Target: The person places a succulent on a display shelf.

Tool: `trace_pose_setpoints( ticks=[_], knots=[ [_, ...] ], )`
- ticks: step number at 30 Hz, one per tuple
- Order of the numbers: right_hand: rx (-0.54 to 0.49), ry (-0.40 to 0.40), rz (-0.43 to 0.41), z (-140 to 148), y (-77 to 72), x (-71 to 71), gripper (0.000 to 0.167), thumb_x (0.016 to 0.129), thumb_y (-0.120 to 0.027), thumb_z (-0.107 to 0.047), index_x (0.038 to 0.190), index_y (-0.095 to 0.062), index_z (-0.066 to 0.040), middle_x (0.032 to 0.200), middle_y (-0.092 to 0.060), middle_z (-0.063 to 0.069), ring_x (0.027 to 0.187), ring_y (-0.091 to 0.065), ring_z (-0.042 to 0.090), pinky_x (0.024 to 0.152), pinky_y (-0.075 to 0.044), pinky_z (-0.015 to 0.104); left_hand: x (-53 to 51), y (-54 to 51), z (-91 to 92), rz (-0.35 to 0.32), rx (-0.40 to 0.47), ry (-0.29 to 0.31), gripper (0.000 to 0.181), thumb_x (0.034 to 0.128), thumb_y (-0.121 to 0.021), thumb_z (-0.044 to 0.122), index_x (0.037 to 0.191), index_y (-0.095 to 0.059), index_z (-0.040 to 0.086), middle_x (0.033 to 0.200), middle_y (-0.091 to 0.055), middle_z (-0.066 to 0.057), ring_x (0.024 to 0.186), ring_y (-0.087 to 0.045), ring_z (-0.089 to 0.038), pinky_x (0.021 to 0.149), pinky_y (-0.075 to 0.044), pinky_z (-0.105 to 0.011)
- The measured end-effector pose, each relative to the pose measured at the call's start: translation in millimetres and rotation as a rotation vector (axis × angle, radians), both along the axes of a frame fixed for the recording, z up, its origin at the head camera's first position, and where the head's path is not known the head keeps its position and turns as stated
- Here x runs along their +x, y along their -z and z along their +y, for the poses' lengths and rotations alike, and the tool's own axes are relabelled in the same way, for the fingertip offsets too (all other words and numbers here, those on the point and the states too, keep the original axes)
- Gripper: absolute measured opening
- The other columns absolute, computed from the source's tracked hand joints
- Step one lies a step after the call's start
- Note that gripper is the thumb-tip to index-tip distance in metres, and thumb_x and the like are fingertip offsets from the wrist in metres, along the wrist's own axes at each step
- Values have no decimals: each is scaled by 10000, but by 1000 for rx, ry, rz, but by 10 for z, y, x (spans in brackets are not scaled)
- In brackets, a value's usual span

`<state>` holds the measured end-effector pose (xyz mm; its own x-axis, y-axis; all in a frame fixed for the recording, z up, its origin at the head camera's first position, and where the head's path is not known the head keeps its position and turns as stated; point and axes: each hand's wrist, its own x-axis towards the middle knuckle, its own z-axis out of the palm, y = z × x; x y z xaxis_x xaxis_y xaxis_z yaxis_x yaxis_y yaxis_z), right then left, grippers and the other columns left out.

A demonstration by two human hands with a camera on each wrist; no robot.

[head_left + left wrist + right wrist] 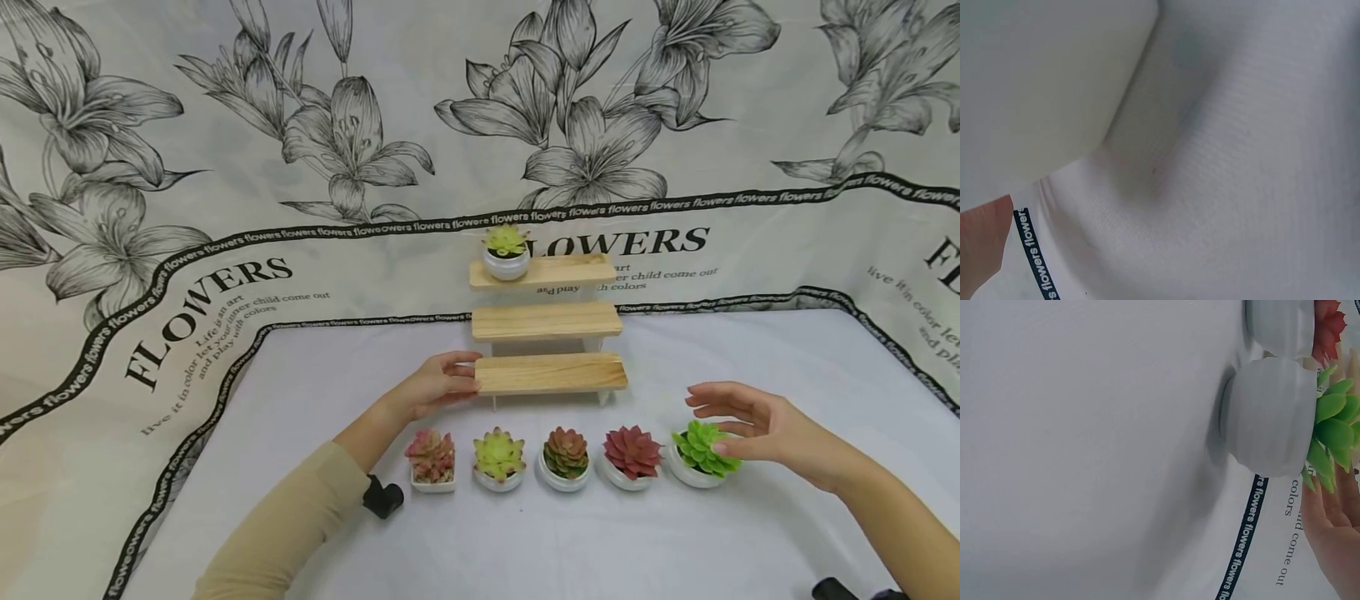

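My left hand (444,383) touches the left end of the lowest board of a three-tier wooden display stand (551,375). Its fingers reach out loosely, and a fingertip (984,240) shows in the left wrist view. Over the bright green potted succulent (703,450), at the right end of a row, hovers my right hand (772,425), fingers relaxed and spread apart from the thumb. The thumb is beside the leaves; whether it touches them I cannot tell. In the right wrist view, that plant's white pot (1269,419) stands on the cloth.
Left of the green plant are a dark red succulent (632,454), a green-red one (566,457), a yellow-green one (498,458) and a pink one in a square pot (432,460). Another yellow-green succulent (506,250) stands on the top board's left end. Flower-printed cloth (360,275) hangs behind.
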<state>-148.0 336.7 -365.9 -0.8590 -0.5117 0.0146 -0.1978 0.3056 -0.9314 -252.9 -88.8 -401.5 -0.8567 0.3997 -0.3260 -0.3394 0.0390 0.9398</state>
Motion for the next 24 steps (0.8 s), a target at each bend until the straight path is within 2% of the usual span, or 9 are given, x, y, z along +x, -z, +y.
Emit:
trace_pose_setpoints(
  ticks=[6,12,24],
  knots=[
    [-38,-24,8,81,115,24,596,853,-557,110,1397,-347,-18,1315,-494,-90,1167,-469,7,907,-398,105,-4,7,-4,2,-4,2,543,874,-580,-68,1383,-402,3,1189,-507,-182,937,-574,-189,911,-494,-336],
    [-19,-15,-22,121,207,52,645,842,-579,104,1415,-299,6,1330,-487,-50,1162,-448,-34,860,-427,135,7,3,-11,6,-1,-4,542,872,-580,-72,1381,-408,4,1152,-513,-159,915,-575,-176,899,-502,-332],
    [73,31,-101,151,365,81,668,824,-649,22,1412,-338,-44,1322,-411,-237,1132,-303,-207,851,-380,91,9,15,-20,5,-2,1,545,874,-582,-65,1384,-404,7,1168,-503,-165,924,-573,-180,905,-498,-334]
  ],
)
